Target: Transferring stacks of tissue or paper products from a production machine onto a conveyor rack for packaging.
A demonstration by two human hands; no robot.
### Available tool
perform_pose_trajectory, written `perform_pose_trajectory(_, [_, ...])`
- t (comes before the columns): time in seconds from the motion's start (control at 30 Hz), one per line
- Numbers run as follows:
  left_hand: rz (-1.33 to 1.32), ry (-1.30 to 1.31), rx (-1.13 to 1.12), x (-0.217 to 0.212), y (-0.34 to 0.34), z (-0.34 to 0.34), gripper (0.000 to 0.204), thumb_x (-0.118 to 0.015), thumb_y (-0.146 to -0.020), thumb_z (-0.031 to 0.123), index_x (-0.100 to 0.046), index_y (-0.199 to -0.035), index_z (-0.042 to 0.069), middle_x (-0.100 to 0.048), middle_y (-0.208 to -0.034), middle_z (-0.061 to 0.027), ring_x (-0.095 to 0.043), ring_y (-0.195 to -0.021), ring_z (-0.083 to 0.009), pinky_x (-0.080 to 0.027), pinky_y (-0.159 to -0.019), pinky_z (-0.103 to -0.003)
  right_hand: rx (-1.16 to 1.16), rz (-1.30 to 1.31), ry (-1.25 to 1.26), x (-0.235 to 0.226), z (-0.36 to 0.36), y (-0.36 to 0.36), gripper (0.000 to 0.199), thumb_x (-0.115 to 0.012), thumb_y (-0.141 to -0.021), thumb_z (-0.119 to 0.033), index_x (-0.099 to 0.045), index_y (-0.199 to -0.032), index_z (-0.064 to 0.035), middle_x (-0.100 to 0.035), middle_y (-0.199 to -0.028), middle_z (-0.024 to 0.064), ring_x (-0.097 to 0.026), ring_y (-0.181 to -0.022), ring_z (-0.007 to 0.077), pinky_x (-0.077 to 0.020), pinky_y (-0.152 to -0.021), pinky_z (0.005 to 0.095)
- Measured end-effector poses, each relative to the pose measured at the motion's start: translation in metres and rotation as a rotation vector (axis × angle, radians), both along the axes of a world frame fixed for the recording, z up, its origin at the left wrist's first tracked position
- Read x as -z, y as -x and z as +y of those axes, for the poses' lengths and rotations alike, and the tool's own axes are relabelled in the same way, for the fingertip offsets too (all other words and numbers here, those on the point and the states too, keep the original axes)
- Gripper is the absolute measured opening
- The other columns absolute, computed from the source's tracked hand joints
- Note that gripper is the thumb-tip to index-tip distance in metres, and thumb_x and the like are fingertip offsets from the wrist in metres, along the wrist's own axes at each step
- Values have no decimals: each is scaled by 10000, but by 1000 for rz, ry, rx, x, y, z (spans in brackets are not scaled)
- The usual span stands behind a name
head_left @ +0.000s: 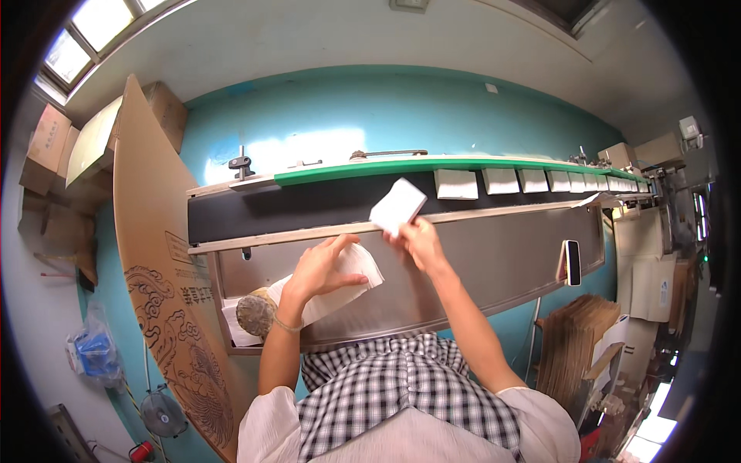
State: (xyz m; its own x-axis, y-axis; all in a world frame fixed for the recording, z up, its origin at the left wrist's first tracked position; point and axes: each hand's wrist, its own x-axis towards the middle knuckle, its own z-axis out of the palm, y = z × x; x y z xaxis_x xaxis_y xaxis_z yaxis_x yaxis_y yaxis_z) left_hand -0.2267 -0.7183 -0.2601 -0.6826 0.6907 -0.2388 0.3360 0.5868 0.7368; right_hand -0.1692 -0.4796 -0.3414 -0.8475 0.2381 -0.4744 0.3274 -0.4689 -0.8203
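Observation:
My right hand (417,241) pinches a folded white paper packet, perhaps napkins (399,205), by its near corner. It holds the packet up at the near rail of the dark conveyor belt (309,213). Over a row of stacked white folded papers (369,266) on the metal tray, my left hand (325,270) is curved, with thumb and fingers spread apart. Behind that wrist, a rounded grey-brown, stone-like lump (255,314) sits against the near left end of the row. Several similar white packets (456,184) lie spaced along the belt toward the right.
A metal tray (478,258) runs along the belt's near side, with a phone (572,262) upright at its right. Tall cardboard (166,293) stands at the left end. Flattened cardboard (571,343) is stacked at lower right. A green strip (332,174) lines the belt's far side.

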Motion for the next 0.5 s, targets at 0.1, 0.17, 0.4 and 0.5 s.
perform_pose_trajectory(0.1, [5, -5, 1, 5, 1, -3, 753, -846, -668, 474, -549, -1265, 124, -655, -1169, -170, -628, -1068, -377, -506, -896, -441, 20, -50, -155, -13, -12, 6, 263, -579, -1002, -242, -563, -1135, -15, -660, -881, 75, -647, -787, 132, -538, -676, 252])
perform_pose_trajectory(0.17, [0, -13, 5, 7, -1, -4, 759, -842, -673, 476, -543, -1277, 125, -654, -1170, -171, -628, -1068, -380, -507, -895, -443, -249, 34, -376, -17, -36, -20, 353, -645, -967, -300, -597, -1155, -5, -669, -924, 77, -640, -814, 129, -535, -721, 272])
perform_pose_trajectory(0.4, [98, -23, -4, 5, -3, -21, 772, -829, -676, 501, -539, -1300, 151, -643, -1205, -173, -636, -1058, -384, -513, -895, -446, -286, -90, -120, -13, -47, -33, 311, -676, -936, -226, -630, -1129, 14, -675, -986, 56, -605, -848, 98, -501, -701, 255])
perform_pose_trajectory(0.5, [56, -5, -15, 3, -5, -20, 766, -819, -677, 510, -547, -1294, 146, -643, -1206, -164, -637, -1064, -359, -510, -901, -440, -301, -64, -231, -12, -27, -33, 211, -635, -941, -151, -639, -1085, 2, -671, -977, 51, -610, -779, 86, -490, -648, 237])
